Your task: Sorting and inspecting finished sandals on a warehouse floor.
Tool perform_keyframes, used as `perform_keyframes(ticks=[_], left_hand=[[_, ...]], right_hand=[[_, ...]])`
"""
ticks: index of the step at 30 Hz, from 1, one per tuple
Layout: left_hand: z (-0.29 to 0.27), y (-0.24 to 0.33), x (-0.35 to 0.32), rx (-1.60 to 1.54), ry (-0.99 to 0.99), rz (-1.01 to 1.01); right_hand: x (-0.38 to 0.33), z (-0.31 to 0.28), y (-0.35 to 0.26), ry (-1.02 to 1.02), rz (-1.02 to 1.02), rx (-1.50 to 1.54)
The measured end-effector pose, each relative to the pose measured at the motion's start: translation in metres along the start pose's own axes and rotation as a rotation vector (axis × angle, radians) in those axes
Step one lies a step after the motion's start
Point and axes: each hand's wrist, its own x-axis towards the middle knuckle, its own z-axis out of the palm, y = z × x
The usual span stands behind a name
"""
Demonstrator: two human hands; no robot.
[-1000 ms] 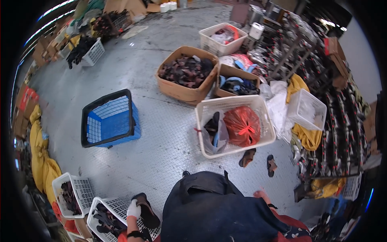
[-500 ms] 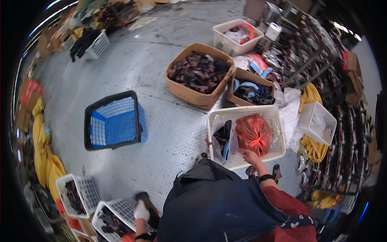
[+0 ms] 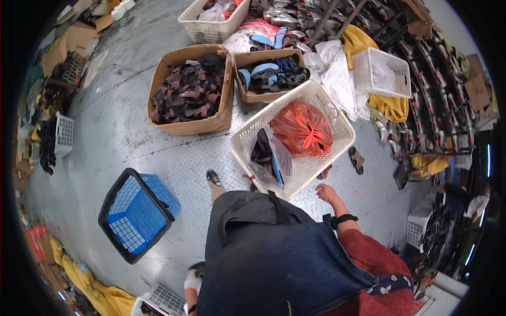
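Observation:
My left hand (image 3: 193, 280), in a white glove, is low in the view beside my dark apron. Its fingers are closed on a dark sandal (image 3: 197, 268), mostly hidden by the apron. My bare right hand (image 3: 327, 193) hangs loosely curled, holding nothing, just off the near right side of a white plastic crate (image 3: 342, 138). In the crate lie a tied red plastic bag (image 3: 301, 126) and a clear bag (image 3: 283, 149) with dark and blue sandal parts. A brown sandal (image 3: 324, 171) is partly visible between crate and hand.
A blue basket (image 3: 139, 210) with a black rim sits on the floor at left. Cardboard boxes of dark strap pieces (image 3: 187, 95) and blue-black pieces (image 3: 271, 79) stand beyond the crate. Another sandal (image 3: 357, 160) lies at right; a loaded rack (image 3: 437, 100) stands farther right.
My view has turned, so the crate and boxes sit farther left and higher. My right hand has come away from the crate's near edge. My left hand still has the sandal.

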Motion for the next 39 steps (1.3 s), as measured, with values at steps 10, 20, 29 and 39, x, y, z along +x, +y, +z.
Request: perform_keyframes(ticks=[10, 20, 29, 39], left_hand=[[-0.274, 0.148, 0.15, -0.016, 0.332, 0.225], [-0.347, 0.166, 0.239, 0.162, 0.036, 0.51], [-0.507, 0.161, 0.304, 0.892, 0.116, 0.565], [-0.497, 0.363, 0.315, 0.753, 0.431, 1.113]], right_hand=[[-0.075, 0.061, -0.001, -0.069, 0.404, 0.113], [0.002, -0.017, -0.256, 0.256, 0.091, 0.286], [-0.017, 0.018, -0.206, 0.248, 0.138, 0.123], [-0.066, 0.076, -0.194, 0.116, 0.491, 0.333]])
